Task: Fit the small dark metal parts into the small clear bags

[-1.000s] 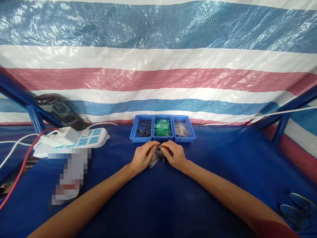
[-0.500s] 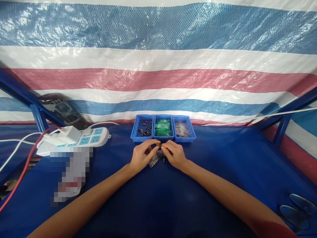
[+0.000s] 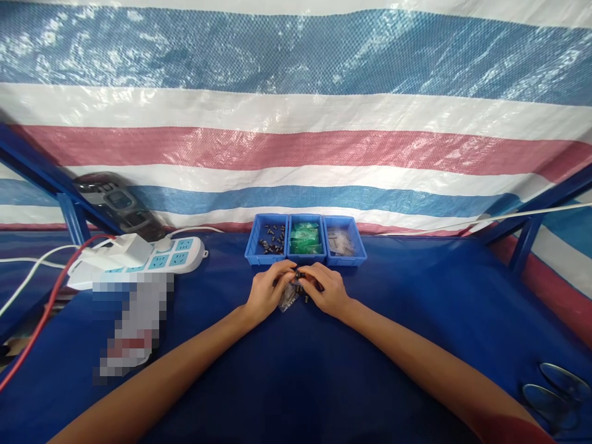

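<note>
My left hand [image 3: 268, 290] and my right hand [image 3: 329, 290] meet just in front of three blue bins, fingertips pinched around a small dark part [image 3: 299, 274], too small to make out fully. Beneath them on the blue surface lie a small clear bag [image 3: 288, 298] and several small dark screws [image 3: 306, 299], partly hidden by the fingers. The left bin [image 3: 252, 251] holds loose dark screws, the middle bin [image 3: 306, 256] green packets, and the right bin [image 3: 359, 253] small clear bags.
A white power strip [image 3: 197, 251] with plugs and cables stands at the left, a dark packaged device [image 3: 119, 200] behind it. A blurred item [image 3: 141, 320] lies nearer. Glasses [image 3: 550, 404] rest at the lower right. Striped sheeting [image 3: 296, 111] hangs behind the bins.
My fingertips have shifted slightly around the small dark part, and more of it shows between them. Both hands remain in nearly the same place.
</note>
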### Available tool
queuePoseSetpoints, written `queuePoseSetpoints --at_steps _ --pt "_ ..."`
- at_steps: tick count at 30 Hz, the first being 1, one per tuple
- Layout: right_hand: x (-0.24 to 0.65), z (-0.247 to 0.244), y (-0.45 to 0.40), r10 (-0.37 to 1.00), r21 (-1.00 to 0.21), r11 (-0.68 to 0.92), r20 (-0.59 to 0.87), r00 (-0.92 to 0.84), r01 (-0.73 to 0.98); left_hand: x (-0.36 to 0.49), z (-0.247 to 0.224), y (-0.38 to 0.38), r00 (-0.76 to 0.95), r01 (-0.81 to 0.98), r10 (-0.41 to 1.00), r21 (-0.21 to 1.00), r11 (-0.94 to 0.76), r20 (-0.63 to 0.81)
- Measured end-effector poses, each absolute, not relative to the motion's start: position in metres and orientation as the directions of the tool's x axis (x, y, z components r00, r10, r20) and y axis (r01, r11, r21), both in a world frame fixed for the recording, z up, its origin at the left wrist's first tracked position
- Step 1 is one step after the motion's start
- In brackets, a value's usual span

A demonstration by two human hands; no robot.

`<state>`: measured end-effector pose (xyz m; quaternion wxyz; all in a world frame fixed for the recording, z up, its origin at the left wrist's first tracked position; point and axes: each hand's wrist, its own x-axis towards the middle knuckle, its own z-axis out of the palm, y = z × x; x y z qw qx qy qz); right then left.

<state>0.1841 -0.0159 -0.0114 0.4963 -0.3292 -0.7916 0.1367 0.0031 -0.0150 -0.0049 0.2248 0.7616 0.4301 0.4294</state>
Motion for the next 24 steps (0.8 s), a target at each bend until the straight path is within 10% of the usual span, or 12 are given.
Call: queuePoseSetpoints --at_steps 24 --pt "0.185 -0.013 -0.012 0.708 -0.589 0.7 0.648 -0.281 0.405 0.008 0.005 -0.017 0.247 0.484 0.761 0.604 -0.633 0.6"
